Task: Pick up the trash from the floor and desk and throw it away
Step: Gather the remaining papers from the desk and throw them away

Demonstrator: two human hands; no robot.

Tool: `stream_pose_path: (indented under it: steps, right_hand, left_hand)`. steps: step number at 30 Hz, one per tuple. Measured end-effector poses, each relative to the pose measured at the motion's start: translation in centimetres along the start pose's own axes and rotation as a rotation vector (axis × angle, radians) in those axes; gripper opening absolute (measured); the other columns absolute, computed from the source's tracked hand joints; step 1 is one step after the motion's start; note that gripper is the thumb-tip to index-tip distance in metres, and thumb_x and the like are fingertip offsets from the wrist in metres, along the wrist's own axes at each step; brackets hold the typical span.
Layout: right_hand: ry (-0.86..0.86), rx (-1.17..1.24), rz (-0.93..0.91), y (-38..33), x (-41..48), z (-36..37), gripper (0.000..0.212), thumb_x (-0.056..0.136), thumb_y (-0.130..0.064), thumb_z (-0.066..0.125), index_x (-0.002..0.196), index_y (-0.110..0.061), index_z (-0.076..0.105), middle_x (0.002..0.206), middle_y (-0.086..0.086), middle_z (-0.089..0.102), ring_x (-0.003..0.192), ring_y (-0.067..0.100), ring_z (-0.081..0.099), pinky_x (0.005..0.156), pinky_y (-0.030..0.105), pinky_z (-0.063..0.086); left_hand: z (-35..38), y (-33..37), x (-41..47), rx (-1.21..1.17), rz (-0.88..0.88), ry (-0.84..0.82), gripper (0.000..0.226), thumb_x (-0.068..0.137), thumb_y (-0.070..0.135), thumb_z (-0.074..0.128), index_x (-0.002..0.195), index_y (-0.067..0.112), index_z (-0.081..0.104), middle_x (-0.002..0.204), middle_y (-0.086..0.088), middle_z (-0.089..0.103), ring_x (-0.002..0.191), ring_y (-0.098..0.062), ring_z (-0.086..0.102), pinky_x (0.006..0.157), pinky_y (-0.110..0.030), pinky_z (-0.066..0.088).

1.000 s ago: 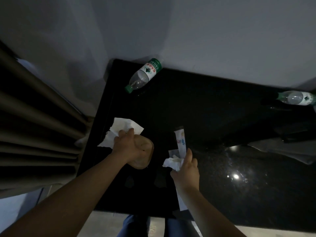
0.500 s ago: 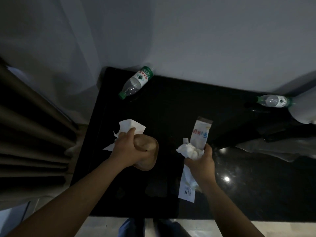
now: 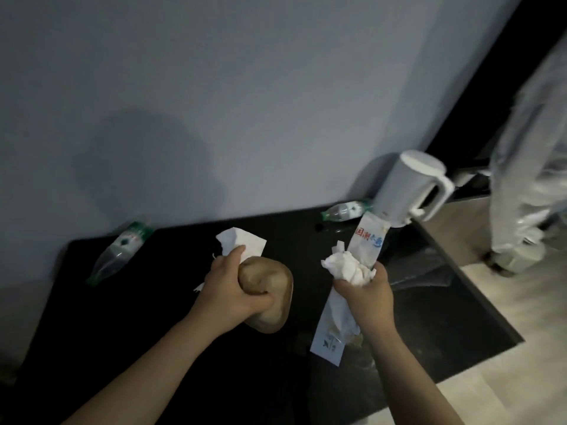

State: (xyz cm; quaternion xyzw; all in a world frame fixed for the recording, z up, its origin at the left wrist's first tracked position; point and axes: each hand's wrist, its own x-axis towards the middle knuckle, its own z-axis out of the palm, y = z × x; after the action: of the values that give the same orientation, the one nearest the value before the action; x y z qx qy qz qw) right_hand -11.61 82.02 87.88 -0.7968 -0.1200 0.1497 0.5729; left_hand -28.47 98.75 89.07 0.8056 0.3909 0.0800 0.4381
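Observation:
My left hand [image 3: 233,286] grips a brown paper bowl [image 3: 271,289] together with a white napkin [image 3: 242,243], held above the black desk [image 3: 153,317]. My right hand [image 3: 366,291] is closed around a crumpled white tissue [image 3: 346,266] and a long white paper wrapper [image 3: 365,243] with red and blue print. One empty plastic bottle [image 3: 119,251] with a green label lies on the desk at the back left. A second bottle [image 3: 345,211] lies at the back near the wall.
A white kettle [image 3: 408,191] stands at the desk's back right corner. A pale floor [image 3: 491,378] runs to the right of the desk. A blurred plastic-wrapped white object [image 3: 530,167] stands at the far right. The grey wall [image 3: 245,87] backs the desk.
Both hands have lifted off the desk with their trash. The view has swung up and to the right, bringing the kettle and the floor into sight.

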Motion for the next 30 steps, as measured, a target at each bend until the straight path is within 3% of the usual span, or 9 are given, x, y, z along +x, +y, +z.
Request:
stream_pose_path:
  steps: [6, 10, 16, 20, 24, 30]
  right_hand:
    - [0.2, 0.062, -0.13, -2.5, 4.4, -15.4, 0.051, 0.073, -0.011, 0.074, 0.112, -0.03, 0.047, 0.095, -0.018, 0.06, 0.081, 0.0, 0.059, 0.058, 0.017, 0.043]
    - [0.327, 0.055, -0.193, -2.6, 6.1, -26.0, 0.05, 0.071, -0.016, 0.074, 0.113, -0.031, 0.052, 0.096, -0.014, 0.065, 0.083, 0.005, 0.063, 0.065, 0.028, 0.052]
    - [0.507, 0.063, -0.234, -2.2, 6.9, -40.1, 0.048, 0.074, -0.012, 0.073, 0.114, -0.027, 0.051, 0.099, -0.008, 0.064, 0.087, 0.015, 0.064, 0.073, 0.04, 0.056]
    - [0.637, 0.066, -0.264, -1.6, 6.7, -47.3, 0.048, 0.075, -0.01, 0.074, 0.109, -0.029, 0.046, 0.092, -0.014, 0.059, 0.081, 0.009, 0.06, 0.062, 0.029, 0.049]
    - [0.756, 0.019, -0.246, -0.7, 6.9, -53.7, 0.049, 0.076, -0.011, 0.074, 0.11, -0.03, 0.044, 0.092, -0.015, 0.057, 0.08, 0.008, 0.058, 0.062, 0.026, 0.046]
    - [0.932, -0.052, -0.235, -0.7, 8.4, -62.0, 0.052, 0.077, -0.012, 0.075, 0.112, -0.032, 0.042, 0.092, -0.019, 0.054, 0.08, 0.004, 0.056, 0.057, 0.017, 0.039]
  left_hand:
    - [8.6, 13.9, 0.8, -0.018, 0.25, -0.026, 0.113, 0.057, 0.044, 0.081, 0.148, 0.037, 0.015, 0.144, 0.003, 0.027, 0.125, -0.015, 0.039, 0.092, -0.026, 0.037]
    - [14.8, 22.9, 0.7, -0.025, 0.426, -0.073, 0.111, 0.058, 0.049, 0.08, 0.145, 0.044, 0.012, 0.145, 0.008, 0.026, 0.128, -0.015, 0.038, 0.096, -0.03, 0.041]
    - [22.7, 34.9, 0.1, -0.053, 0.648, -0.145, 0.111, 0.054, 0.056, 0.077, 0.146, 0.043, 0.016, 0.123, 0.017, 0.027, 0.112, -0.006, 0.039, 0.089, -0.024, 0.036]
    - [28.4, 41.1, -0.6, -0.073, 0.752, -0.223, 0.116, 0.042, 0.067, 0.067, 0.144, 0.044, 0.017, 0.132, 0.017, 0.032, 0.119, -0.005, 0.039, 0.094, -0.024, 0.037]
    - [34.1, 46.2, -0.7, -0.074, 0.831, -0.311, 0.117, 0.04, 0.067, 0.067, 0.144, 0.044, 0.019, 0.144, 0.011, 0.031, 0.127, -0.011, 0.04, 0.103, -0.033, 0.04]
    - [41.5, 54.2, 0.2, -0.168, 0.941, -0.451, 0.12, 0.037, 0.065, 0.067, 0.145, 0.044, 0.02, 0.139, 0.012, 0.033, 0.114, -0.005, 0.04, 0.087, -0.022, 0.038]
